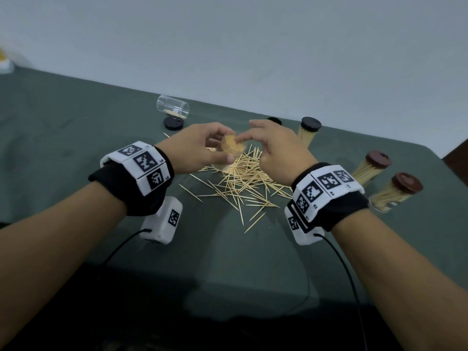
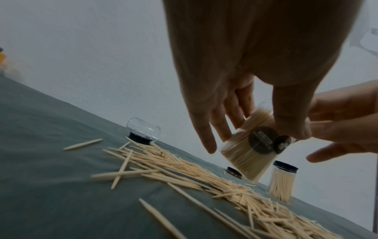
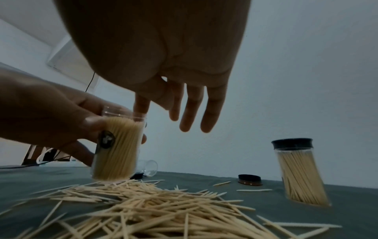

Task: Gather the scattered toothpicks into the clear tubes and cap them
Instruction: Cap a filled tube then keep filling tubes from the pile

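Loose toothpicks (image 1: 243, 183) lie nearest you, a crossed heap on the green cloth (image 1: 76, 117) between your wrists. Judge each as light, stiff and sharp-ended, prone to roll; they would handle best pinched in small aligned bundles at mid-length.

Your left hand (image 1: 200, 148) curls fingers and thumb round the wall of the held tube (image 3: 117, 150), just above the heap. Packed nearly full and uncapped, it stands close to upright, mouth up and tilted slightly; its sticks run parallel to its long axis. Smooth clear plastic looks slippery, so grip the mid-wall.

Your right hand (image 1: 276, 145) reaches its index finger to the tube's mouth, other fingers spread and straight, holding nothing.

An empty tube (image 1: 173, 107) lies on its side beyond, a black cap (image 1: 173, 122) beside it. Three capped tubes (image 1: 307, 133) stand to your right.
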`<state>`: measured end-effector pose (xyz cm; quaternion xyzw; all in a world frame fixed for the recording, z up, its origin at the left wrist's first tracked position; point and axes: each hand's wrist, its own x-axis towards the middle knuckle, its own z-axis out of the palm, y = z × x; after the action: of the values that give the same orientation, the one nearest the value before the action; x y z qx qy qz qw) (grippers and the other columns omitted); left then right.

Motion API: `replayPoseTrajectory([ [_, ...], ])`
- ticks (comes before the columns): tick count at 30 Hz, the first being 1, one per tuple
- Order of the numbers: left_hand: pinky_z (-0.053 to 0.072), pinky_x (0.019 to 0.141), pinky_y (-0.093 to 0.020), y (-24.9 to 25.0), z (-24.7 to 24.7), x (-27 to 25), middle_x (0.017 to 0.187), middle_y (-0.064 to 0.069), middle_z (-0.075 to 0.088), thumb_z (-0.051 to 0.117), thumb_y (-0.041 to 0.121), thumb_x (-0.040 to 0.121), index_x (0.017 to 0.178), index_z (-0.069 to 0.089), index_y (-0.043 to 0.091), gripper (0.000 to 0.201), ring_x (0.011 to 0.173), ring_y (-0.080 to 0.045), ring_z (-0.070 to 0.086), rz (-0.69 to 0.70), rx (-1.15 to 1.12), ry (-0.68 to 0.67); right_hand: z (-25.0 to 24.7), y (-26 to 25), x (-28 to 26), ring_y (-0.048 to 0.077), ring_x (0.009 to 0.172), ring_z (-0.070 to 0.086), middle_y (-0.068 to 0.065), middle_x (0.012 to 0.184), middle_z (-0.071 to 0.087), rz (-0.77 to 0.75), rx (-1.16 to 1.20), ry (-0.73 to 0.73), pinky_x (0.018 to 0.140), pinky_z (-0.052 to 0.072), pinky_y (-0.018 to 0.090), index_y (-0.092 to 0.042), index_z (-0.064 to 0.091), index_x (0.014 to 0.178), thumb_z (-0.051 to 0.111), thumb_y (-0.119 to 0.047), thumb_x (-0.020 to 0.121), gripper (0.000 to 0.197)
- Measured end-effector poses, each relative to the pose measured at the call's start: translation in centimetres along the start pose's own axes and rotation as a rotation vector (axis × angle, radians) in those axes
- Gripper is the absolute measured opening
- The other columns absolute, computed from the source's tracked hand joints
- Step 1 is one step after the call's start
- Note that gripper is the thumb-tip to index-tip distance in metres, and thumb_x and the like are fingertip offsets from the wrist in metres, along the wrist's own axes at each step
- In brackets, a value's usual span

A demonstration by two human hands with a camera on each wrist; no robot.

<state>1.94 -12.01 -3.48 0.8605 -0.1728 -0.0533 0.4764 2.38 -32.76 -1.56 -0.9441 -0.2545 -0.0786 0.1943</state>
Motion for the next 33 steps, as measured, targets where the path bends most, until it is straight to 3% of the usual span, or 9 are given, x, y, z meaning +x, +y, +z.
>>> replayPoseTrajectory([
  [3,0.045,0.104,-0.03,0.1,0.0,-0.2,0.119,0.008,0.065,0.079,0.028,0.078,0.124,0.057,0.026,0.051,0.113,-0.002,0.06,0.001,0.009,0.012,-0.2,-0.2,-0.1,0.015,0.13,0.045,-0.004,0.14,0.051,-0.022,0.084,0.074,0.105,0.032,0.026,-0.029,0.07,0.102,0.046,0.011,0.08,0.052],
  [6,0.045,0.104,-0.031,0.2,0.1,-0.4,0.12,0.007,0.064,0.08,0.03,0.078,0.127,0.056,0.024,0.055,0.113,-0.003,0.06,0.005,0.011,0.023,-0.3,-0.3,-0.2,0.013,0.124,0.049,-0.004,0.132,0.057,-0.022,0.128,0.043,0.097,0.029,0.017,-0.024,0.072,0.094,0.046,0.012,0.08,0.047],
  [10,0.046,0.102,-0.031,0.2,0.0,-0.5,0.12,0.009,0.064,0.079,0.031,0.078,0.126,0.056,0.026,0.053,0.112,-0.003,0.06,0.008,0.016,0.025,0.2,-0.4,-0.3,0.016,0.127,0.047,-0.002,0.14,0.051,-0.017,0.071,0.05,0.107,0.035,0.031,-0.03,0.069,0.109,0.046,0.01,0.081,0.055],
  [14,0.046,0.103,-0.033,0.1,-0.1,-0.6,0.121,0.008,0.063,0.08,0.031,0.078,0.128,0.054,0.026,0.057,0.113,-0.004,0.06,0.009,0.017,0.039,-0.2,-0.7,-0.5,0.013,0.123,0.05,-0.003,0.131,0.057,-0.028,0.142,0.052,0.099,0.031,0.018,-0.021,0.073,0.094,0.046,0.012,0.081,0.044],
  [17,0.046,0.103,-0.031,-0.2,0.0,-0.8,0.119,0.011,0.062,0.079,0.029,0.079,0.128,0.053,0.028,0.055,0.112,-0.003,0.059,0.012,0.036,0.04,-0.1,-0.8,-0.3,0.013,0.118,0.052,-0.005,0.127,0.059,0.013,0.132,-0.01,0.097,0.037,0.023,-0.025,0.072,0.099,0.046,0.01,0.082,0.046],
  [21,0.046,0.102,-0.03,-0.8,-0.8,-1.1,0.116,0.012,0.065,0.078,0.027,0.08,0.126,0.053,0.024,0.052,0.109,-0.001,0.061,0.004,-0.014,0.061,0.5,-1.8,0.5,0.009,0.113,0.054,-0.006,0.127,0.058,-0.013,0.145,0.014,0.093,0.038,0.019,-0.028,0.066,0.115,0.045,0.008,0.086,0.051],
  [27,0.049,0.1,-0.035,-2.6,-4.0,-1.5,0.113,0.009,0.064,0.078,0.033,0.08,0.124,0.051,0.028,0.052,0.107,-0.007,0.063,-0.042,-0.006,0.138,1.9,-4.3,3.9,0.019,0.099,0.062,-0.002,0.114,0.062,0.012,0.253,0.05,0.081,0.052,0.032,-0.028,0.065,0.11,0.043,0.007,0.085,0.049],
  [31,0.051,0.094,-0.032,-4.2,-6.8,-1.2,0.11,0.006,0.062,0.078,0.032,0.08,0.122,0.05,0.028,0.05,0.101,-0.01,0.064,-0.113,0.042,0.228,3.4,-5.8,7.6,0.013,0.105,0.061,-0.002,0.116,0.065,0.013,0.258,0.043,0.091,0.048,0.026,-0.025,0.067,0.11,0.044,0.002,0.088,0.042],
  [33,0.052,0.092,-0.034,-5.4,-8.1,-1.0,0.106,0.007,0.062,0.079,0.032,0.078,0.118,0.051,0.027,0.049,0.098,-0.012,0.065,-0.156,0.059,0.293,4.4,-6.5,10.0,0.011,0.097,0.061,-0.003,0.113,0.066,0.023,0.208,0.032,0.084,0.05,0.024,-0.027,0.068,0.107,0.045,-0.004,0.091,0.036],
])
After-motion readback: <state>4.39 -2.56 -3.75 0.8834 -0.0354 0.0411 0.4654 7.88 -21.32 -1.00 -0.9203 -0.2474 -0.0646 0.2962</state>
